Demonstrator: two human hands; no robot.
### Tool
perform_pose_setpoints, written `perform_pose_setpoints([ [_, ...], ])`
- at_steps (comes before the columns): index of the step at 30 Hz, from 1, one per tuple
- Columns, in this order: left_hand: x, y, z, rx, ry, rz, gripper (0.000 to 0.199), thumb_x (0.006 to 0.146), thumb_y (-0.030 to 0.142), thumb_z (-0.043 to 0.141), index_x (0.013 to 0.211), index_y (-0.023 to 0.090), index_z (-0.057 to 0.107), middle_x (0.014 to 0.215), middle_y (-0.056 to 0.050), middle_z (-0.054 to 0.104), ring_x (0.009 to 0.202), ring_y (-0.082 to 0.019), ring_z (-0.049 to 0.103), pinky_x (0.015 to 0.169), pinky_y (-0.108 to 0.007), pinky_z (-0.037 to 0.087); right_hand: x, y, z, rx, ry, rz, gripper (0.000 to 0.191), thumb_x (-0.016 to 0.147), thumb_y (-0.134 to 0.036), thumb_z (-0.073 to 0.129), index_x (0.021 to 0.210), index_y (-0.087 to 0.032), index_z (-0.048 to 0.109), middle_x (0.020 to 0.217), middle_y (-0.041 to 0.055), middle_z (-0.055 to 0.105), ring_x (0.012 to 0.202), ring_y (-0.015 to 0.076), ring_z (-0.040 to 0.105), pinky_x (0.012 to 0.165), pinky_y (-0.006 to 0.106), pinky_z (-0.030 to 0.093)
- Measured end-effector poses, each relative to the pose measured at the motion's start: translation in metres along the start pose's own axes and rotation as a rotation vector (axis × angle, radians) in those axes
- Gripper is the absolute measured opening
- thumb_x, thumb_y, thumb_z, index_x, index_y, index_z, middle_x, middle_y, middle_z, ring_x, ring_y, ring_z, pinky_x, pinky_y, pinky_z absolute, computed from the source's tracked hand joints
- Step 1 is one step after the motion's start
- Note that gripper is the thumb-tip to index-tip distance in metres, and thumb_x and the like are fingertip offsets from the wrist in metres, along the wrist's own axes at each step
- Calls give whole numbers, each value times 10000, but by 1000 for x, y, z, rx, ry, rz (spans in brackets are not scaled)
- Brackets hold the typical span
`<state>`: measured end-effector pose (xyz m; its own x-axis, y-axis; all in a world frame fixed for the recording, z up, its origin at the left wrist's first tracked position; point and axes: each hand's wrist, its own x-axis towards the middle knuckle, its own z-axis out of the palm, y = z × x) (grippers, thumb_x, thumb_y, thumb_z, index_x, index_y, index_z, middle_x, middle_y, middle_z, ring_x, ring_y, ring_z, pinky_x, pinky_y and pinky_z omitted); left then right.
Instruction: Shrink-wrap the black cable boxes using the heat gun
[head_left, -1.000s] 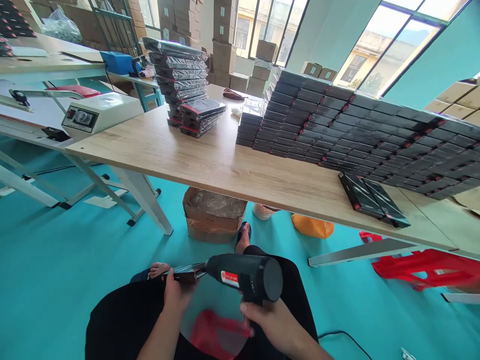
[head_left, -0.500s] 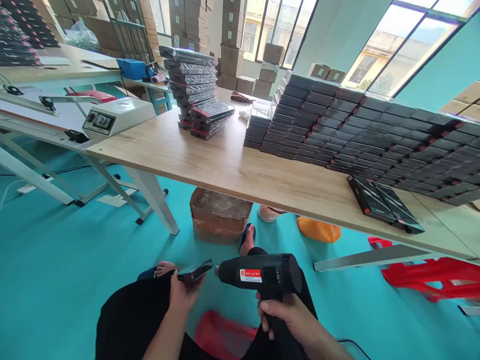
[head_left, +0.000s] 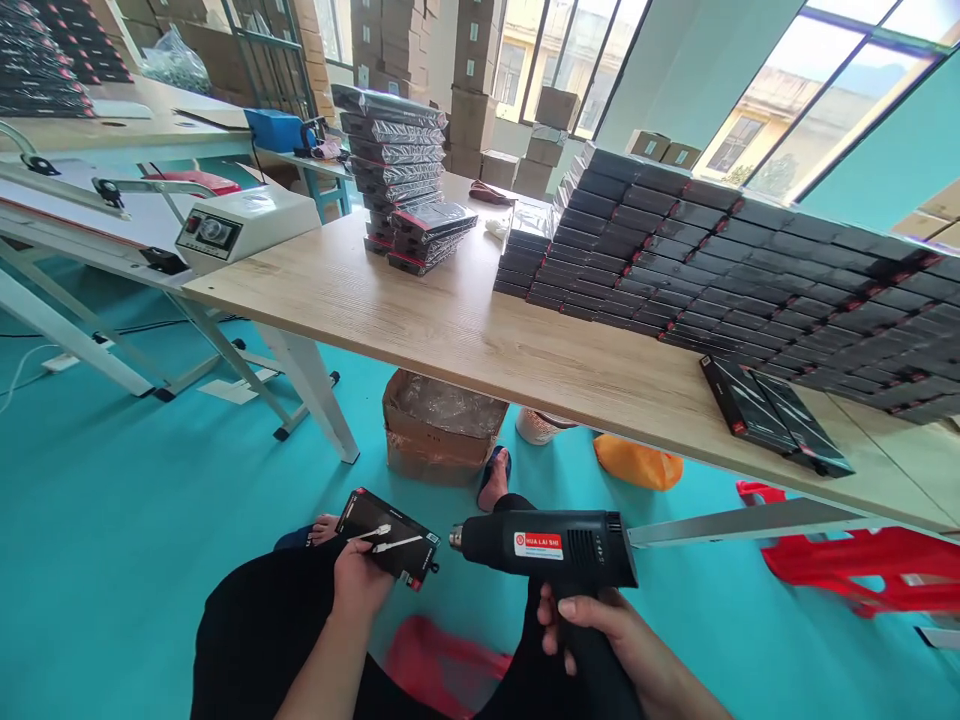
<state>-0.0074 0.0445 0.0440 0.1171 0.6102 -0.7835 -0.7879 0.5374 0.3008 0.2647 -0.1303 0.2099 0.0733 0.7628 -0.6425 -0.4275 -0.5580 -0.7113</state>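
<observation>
My left hand (head_left: pixel 361 578) grips a flat black box (head_left: pixel 390 536) printed with white cables, its broad face turned up toward me. In my right hand (head_left: pixel 592 625) is a black heat gun (head_left: pixel 547 545) with a red and white label, held by its handle. The gun's metal nozzle points left at the box's right end, a small gap away. Both are over my lap, below the table's front edge. Whether the trigger is pressed I cannot tell.
On the wooden table (head_left: pixel 450 320) stand a long wall of stacked black boxes (head_left: pixel 712 260), a pile of loosely wrapped boxes (head_left: pixel 397 160) and two separate boxes (head_left: pixel 776 415). Under it are a carton (head_left: pixel 442 425) and an orange bag (head_left: pixel 637 462). A sealing machine (head_left: pixel 247 225) is at left.
The box in my left hand has turned from nearly edge-on to showing its broad printed face. The heat gun has shifted slightly right in view.
</observation>
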Motion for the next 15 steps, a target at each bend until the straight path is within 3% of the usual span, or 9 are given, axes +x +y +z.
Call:
perform_pose_setpoints([
  [3,1,-1,2,18,-1,0,495,520,73,511,964,161,712,688,-57,709,648,-249,692,662,-391,586,-6,3,-2,-5,-25,35,406,680,-396,796,967,-115,732,780,51,703,581,139,623,508,250,453],
  [9,-5,-4,4,55,-31,30,223,515,66,521,674,169,639,619,-47,674,576,-200,650,583,-318,552,-4,8,2,-73,-41,-5,431,711,-418,783,1010,-118,705,787,37,668,588,132,595,520,257,454],
  [15,-8,-11,9,114,-59,51,156,495,80,520,582,159,622,587,-60,655,578,-210,643,620,-362,572,0,15,6,-127,-150,21,415,674,-442,792,926,-130,685,725,33,662,535,134,569,511,276,441],
])
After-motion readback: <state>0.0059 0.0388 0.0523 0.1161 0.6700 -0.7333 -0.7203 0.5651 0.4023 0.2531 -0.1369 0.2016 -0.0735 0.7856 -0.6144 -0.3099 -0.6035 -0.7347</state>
